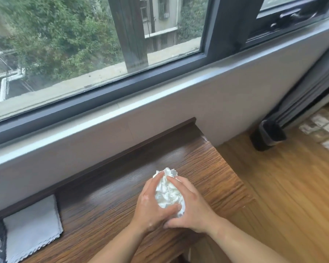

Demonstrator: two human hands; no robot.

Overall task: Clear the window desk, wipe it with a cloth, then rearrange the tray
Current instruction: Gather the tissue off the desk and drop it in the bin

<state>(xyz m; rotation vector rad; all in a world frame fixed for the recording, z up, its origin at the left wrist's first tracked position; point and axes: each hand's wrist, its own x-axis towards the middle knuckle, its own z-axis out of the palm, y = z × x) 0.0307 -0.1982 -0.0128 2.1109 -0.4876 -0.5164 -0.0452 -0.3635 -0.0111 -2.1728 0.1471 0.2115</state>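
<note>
Hands near right end of counter (106, 202): your left hand (152, 205) and right hand (193, 207) cup a crumpled white wad (168, 194) between them, fingers (157, 180) curled round it. Folded grey cloth (33, 227) lies flat on the counter, well to the left.

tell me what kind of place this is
Likely an upper-floor room in a home: a dark-brown wood-grain desk sits below a wide dark-framed window overlooking trees and a neighbouring building, beside light wooden plank flooring.
</note>
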